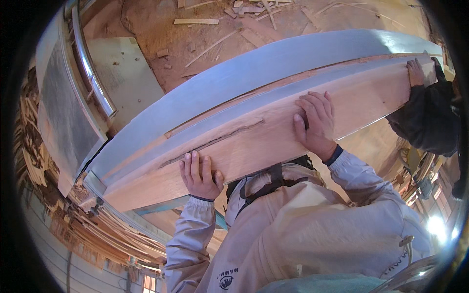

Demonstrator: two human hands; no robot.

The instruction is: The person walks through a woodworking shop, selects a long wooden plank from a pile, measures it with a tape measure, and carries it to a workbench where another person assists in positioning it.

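A long, thick wooden beam (254,149) lies along a smooth grey metal machine table (224,80). A dark crack runs along part of its upper side. My left hand (201,178) grips the beam's near side toward its left end, fingers bent over the wood. Farther right, my right hand (316,122) is closed on the beam, its fingers on the top and its thumb apart from them. A co-worker's hand (415,73) rests on the beam's right end. The underside of the beam is hidden.
A second metal table (66,107) with a shiny rail (90,63) stands at the left. Beyond the machine, wood offcuts (254,10) and a pale sheet (122,73) lie on the dusty floor. Stacked wood strips (112,234) fill the lower left. A co-worker's dark sleeve (430,117) is at right.
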